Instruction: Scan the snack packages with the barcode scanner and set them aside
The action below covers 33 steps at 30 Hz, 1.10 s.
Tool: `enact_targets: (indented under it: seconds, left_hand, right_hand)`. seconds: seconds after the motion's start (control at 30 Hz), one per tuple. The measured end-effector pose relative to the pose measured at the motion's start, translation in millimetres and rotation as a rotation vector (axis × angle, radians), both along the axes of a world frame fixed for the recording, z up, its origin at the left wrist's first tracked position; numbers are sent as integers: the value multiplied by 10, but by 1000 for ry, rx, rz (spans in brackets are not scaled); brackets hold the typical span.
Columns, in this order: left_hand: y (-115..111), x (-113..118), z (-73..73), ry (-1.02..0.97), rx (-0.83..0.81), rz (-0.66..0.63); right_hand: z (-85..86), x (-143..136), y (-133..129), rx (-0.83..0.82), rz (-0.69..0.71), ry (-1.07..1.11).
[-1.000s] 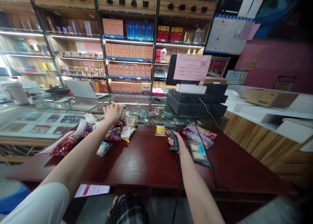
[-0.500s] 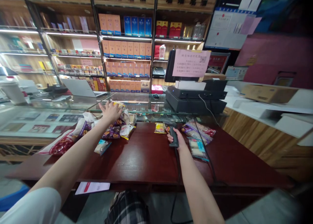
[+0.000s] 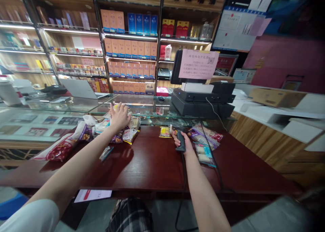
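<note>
My right hand [image 3: 186, 142] is wrapped round the grip of a dark barcode scanner [image 3: 180, 140], whose cable hangs down over the table edge. Just left of the scanner's head lies a small yellow snack packet [image 3: 165, 132]. My left hand [image 3: 120, 117] reaches over the pile of snack bags with its fingers spread; whether it touches a bag is hidden. In that pile are a white-and-yellow packet [image 3: 130, 135] and a purple bag [image 3: 86, 133]. A bag of red snacks [image 3: 60, 147] lies at the left, and a small blue-edged packet [image 3: 106, 153] rests beneath my left forearm.
The dark red table [image 3: 149, 167] meets a glass display counter [image 3: 33, 123]. To the right lie a purple snack bag [image 3: 203, 135] and a blue-and-clear packet [image 3: 205, 154], crossed by a black cable. A cash-register terminal [image 3: 203, 101] and a laptop [image 3: 78, 89] stand behind.
My left hand has shifted slightly right over the pile, its fingers still spread. The scanner stays in my right hand beside the yellow packet. The view has moved a little.
</note>
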<state>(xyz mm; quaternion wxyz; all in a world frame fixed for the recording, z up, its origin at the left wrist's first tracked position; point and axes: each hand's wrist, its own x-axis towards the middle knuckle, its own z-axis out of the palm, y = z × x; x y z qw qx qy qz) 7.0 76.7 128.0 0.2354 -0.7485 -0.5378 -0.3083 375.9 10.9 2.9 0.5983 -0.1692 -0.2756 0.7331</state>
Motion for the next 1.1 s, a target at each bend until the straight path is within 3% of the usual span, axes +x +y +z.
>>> enact_targets:
  seconds: [0.1, 0.23, 0.37, 0.47, 0.6, 0.8, 0.97, 1.1]
  left_hand:
    - [-93, 154, -111, 36, -27, -127]
    - [-248, 559, -502, 74, -217, -337]
    - [-362, 1087, -953, 66, -452, -417]
    - [-349, 1415, -1130, 24, -584, -404]
    - [-257, 1633, -1246, -35, -657, -383]
    - [-252, 1638, -1418, -59, -601, -340]
    - [-311, 1617, -1381, -166, -485, -224]
    - [-331, 1593, -1326, -250, -510, -202]
  right_hand:
    - [12, -1, 3, 0, -21, -4]
    - [4, 50, 18, 18, -39, -34]
    - [-6, 154, 4, 44, -38, -105]
    - [-10, 233, -2, 50, -60, -144]
    - [-32, 310, 46, 52, -96, -166]
    - [-60, 297, 100, 3, -107, -159]
    - [-26, 222, 90, -66, -155, -89]
    - [-6, 191, 102, -85, -192, -68]
